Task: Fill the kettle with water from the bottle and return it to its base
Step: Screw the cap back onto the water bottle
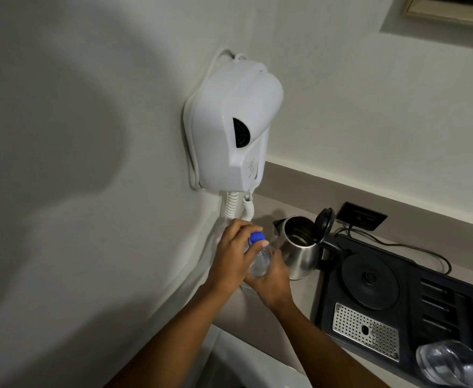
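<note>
The kettle point(299, 253) in front of me is brushed, shiny metal with a black plastic lid point(324, 221); my bottle point(259, 261) is clear plastic with a blue cap point(257, 237). The tray point(436, 278) is matt black plastic with a perforated metal grille point(366, 330), the worktop point(294, 208) smooth and matt.

On the tabletop point(299, 309) the kettle point(299, 256) stands left of its base point(369, 281), the bottle point(259, 261) just left of the kettle, below the wall dryer point(235, 130)

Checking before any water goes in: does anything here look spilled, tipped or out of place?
Nothing spilled or tipped. The kettle stands upright on the counter, lid open, off its base; the bottle remains capped.
</note>
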`<state>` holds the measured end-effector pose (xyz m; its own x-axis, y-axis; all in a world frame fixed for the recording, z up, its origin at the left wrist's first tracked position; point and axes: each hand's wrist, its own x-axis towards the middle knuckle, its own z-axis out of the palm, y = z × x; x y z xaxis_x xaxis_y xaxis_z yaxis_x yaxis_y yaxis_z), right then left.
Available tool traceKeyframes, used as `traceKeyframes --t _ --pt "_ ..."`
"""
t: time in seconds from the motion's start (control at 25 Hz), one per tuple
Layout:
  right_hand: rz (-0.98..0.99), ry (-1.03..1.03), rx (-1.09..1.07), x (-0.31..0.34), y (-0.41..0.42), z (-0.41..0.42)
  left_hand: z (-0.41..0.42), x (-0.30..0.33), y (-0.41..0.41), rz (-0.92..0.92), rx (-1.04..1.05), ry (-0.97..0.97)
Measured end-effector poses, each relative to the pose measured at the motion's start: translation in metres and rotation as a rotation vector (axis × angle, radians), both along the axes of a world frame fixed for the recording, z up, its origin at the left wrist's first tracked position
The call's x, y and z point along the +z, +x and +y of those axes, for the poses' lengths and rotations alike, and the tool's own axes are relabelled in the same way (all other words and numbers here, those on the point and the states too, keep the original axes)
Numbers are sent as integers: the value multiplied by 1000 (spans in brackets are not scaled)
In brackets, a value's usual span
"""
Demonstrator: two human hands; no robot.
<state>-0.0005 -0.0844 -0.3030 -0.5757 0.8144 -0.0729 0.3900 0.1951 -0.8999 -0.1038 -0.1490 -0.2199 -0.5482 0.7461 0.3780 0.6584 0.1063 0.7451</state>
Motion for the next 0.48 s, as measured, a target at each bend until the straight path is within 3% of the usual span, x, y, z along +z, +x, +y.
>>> traceKeyframes --t 0.28,0.48 --pt "-22 -24 3 2 3 -4 -7 0 8 -1 80 -34" --pt "-26 -40 5 6 6 1 -5 9 6 164 -30 -95"
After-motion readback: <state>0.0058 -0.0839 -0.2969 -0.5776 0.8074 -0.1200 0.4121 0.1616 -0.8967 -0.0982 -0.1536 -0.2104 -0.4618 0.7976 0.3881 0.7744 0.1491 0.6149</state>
